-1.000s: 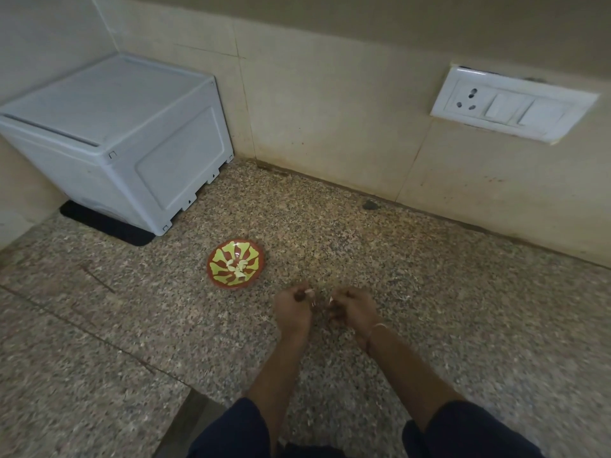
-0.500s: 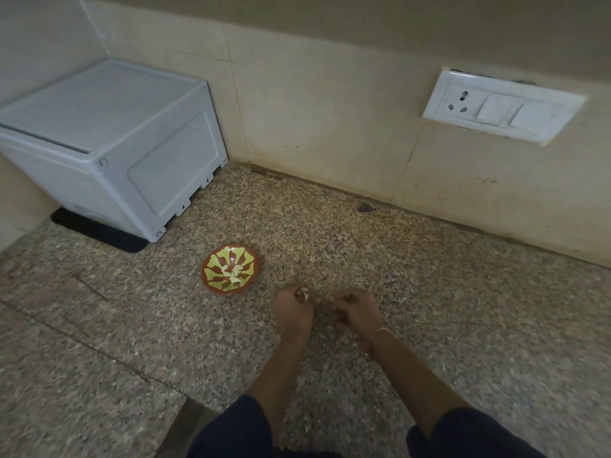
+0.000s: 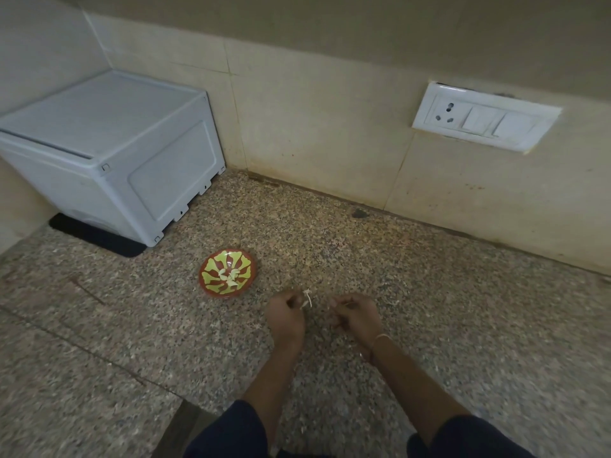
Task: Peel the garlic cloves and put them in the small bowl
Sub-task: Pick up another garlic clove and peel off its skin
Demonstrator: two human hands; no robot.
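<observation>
Garlic peeling is set on a speckled stone counter (image 3: 463, 325), where a white plastic box (image 3: 109, 153) stands behind and to the left of the small bowl (image 3: 211, 290). That red-and-green bowl holds several pale peeled cloves (image 3: 228, 276). Both hands hang over the counter just right of the bowl and nearer the person, close together but apart. The left hand (image 3: 286, 320), the one closer to the bowl, has its fingers curled and pinches a small white garlic piece (image 3: 307, 298) that sticks up between the hands. The right hand (image 3: 355, 317) curls inward toward it; whether it grips anything cannot be told.
</observation>
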